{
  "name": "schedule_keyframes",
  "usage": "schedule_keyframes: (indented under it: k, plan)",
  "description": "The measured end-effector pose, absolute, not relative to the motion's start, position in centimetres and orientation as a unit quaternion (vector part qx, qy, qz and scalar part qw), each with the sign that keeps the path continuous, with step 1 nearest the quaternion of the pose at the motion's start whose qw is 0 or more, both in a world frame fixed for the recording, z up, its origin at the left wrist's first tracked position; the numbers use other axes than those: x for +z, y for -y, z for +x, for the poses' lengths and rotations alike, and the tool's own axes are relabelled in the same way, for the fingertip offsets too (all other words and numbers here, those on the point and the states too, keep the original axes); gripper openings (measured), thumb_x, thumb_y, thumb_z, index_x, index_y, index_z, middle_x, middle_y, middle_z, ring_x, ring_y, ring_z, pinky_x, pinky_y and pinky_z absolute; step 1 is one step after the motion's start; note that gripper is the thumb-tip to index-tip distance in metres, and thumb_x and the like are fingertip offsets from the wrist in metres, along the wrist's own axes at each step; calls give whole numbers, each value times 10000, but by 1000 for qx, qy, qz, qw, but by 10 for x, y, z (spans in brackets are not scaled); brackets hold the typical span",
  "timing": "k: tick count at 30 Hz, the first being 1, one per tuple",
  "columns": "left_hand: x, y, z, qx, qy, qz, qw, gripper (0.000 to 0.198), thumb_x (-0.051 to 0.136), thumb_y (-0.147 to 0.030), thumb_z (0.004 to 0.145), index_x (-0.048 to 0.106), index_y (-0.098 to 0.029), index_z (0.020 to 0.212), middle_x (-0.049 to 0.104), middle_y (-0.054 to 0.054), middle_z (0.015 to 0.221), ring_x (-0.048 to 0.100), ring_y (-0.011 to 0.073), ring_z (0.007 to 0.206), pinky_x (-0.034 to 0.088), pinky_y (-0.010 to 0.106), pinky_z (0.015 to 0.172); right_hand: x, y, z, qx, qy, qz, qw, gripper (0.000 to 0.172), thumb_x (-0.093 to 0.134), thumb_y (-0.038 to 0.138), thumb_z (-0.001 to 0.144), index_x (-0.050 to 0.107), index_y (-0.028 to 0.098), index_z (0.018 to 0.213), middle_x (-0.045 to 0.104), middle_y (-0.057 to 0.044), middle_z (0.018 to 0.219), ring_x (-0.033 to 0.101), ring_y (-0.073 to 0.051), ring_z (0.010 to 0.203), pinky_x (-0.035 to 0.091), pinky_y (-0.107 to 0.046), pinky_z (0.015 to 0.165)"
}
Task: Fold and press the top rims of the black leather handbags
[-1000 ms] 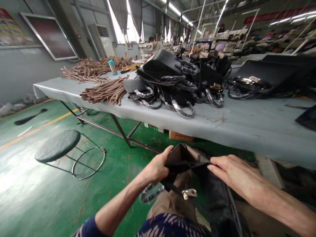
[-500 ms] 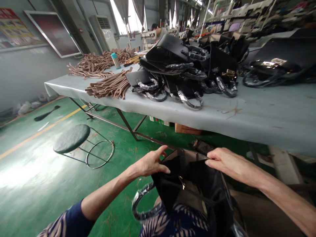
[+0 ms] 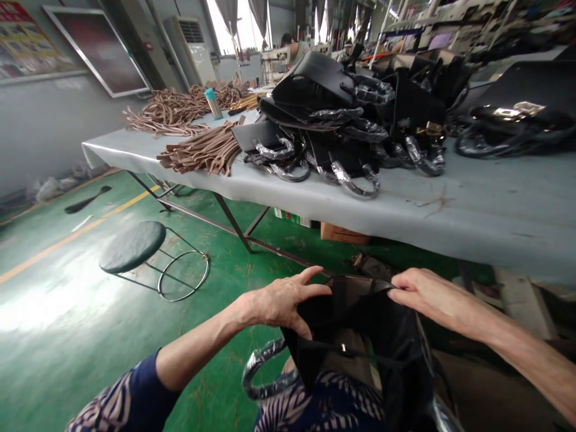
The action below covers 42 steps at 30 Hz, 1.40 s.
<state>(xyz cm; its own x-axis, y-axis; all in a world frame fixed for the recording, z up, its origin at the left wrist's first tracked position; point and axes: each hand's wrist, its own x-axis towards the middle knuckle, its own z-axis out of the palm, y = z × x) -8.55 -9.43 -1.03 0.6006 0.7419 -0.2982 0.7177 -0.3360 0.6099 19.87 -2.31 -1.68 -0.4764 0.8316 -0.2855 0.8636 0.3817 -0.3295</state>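
A black handbag (image 3: 396,366) rests in my lap with its mouth facing up, showing a brownish lining and black inner panels. Its plastic-wrapped handle (image 3: 265,369) sticks out on the left. At the bag's left rim is my left hand (image 3: 285,303), thumb and fingers spread apart and touching the edge. My right hand (image 3: 418,294) pinches the far right rim between thumb and fingers. The bag's lower part is largely in shadow.
Ahead stands a table (image 3: 405,210) covered in grey sheeting. It bears piled black handbags (image 3: 310,90), brown strips (image 3: 202,150) and a teal-topped bottle (image 3: 213,105). A round stool (image 3: 135,246) stands to the left. Beneath the table is a cardboard box (image 3: 344,233).
My left hand has moved right over the bag's mouth, its fingers spreading wider. The gold clasp inside is now mostly hidden. My right hand keeps its pinch, shifted slightly right in view.
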Motion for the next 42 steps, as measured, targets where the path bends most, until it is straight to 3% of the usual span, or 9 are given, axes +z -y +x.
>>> schedule_keyframes:
  k: [3, 8, 11, 15, 18, 25, 28, 32, 42]
  plan:
    - [0, 98, -76, 1, -435, 862, 261, 661, 728, -280, 620, 462, -272, 1225, 142, 83, 1477, 335, 345, 1250, 365, 460, 970, -7, 29, 188, -209, -842, 491, 80, 279, 416, 339, 768, 352, 203, 533, 476, 9, 580, 495, -156, 609, 278, -253, 531]
    - [6, 100, -48, -30, -502, 853, 141, 308, 662, -274, 675, 581, -163, 951, 379, 132, 1328, 512, 307, 1030, 424, 446, 872, 10, 40, 167, -199, -834, 507, 83, 265, 409, 291, 788, 396, 202, 538, 543, -25, 652, 546, -184, 718, 334, -262, 596]
    - [2, 96, -26, -17, -535, 832, 143, 479, 670, -491, 640, 580, -119, 929, 429, 186, 1256, 519, 335, 999, 419, 471, 858, 8, 41, 164, -206, -833, 508, 74, 252, 429, 281, 791, 435, 201, 552, 563, -26, 680, 556, -184, 750, 345, -261, 615]
    - [-10, 90, -4, 59, -565, 803, 178, 770, 620, -699, 532, 552, -104, 1015, 307, 217, 1369, 390, 411, 1159, 331, 531, 952, 3, 40, 168, -224, -824, 514, 81, 272, 425, 280, 796, 436, 195, 538, 557, -21, 655, 558, -174, 727, 328, -256, 592]
    - [-20, 86, 0, 82, -601, 780, 152, 680, 635, -613, 609, 550, -95, 1043, 260, 207, 1405, 305, 418, 1227, 280, 542, 996, 1, 39, 171, -226, -828, 508, 73, 279, 423, 283, 798, 443, 193, 535, 557, -23, 651, 554, -176, 735, 322, -256, 591]
    - [-31, 74, -11, 92, -583, 782, 202, 292, 633, -281, 698, 617, -233, 985, 328, 62, 1382, 399, 290, 1191, 349, 450, 991, -1, 38, 173, -238, -822, 513, 71, 279, 429, 293, 799, 439, 192, 539, 547, -12, 625, 555, -168, 698, 307, -247, 562]
    - [-34, 70, -14, 108, -580, 775, 224, 337, 592, -232, 719, 601, -275, 1054, 361, 42, 1357, 420, 265, 1186, 357, 417, 1000, 1, 38, 172, -237, -821, 514, 71, 261, 438, 286, 795, 452, 192, 551, 564, -21, 662, 560, -173, 735, 319, -246, 578]
    - [-35, 70, -15, 131, -561, 791, 207, 494, 563, -142, 702, 522, -272, 1176, 279, 68, 1412, 386, 267, 1219, 357, 409, 1004, 1, 38, 174, -238, -821, 514, 69, 259, 434, 283, 793, 450, 194, 550, 564, -19, 669, 563, -174, 745, 326, -244, 586]
    - [-37, 66, -17, 139, -539, 807, 195, 184, 509, -185, 769, 649, -190, 889, 473, 44, 1291, 489, 224, 1114, 386, 350, 984, -2, 37, 179, -250, -820, 511, 54, 258, 422, 314, 795, 443, 197, 566, 551, -16, 680, 548, -175, 762, 333, -248, 612]
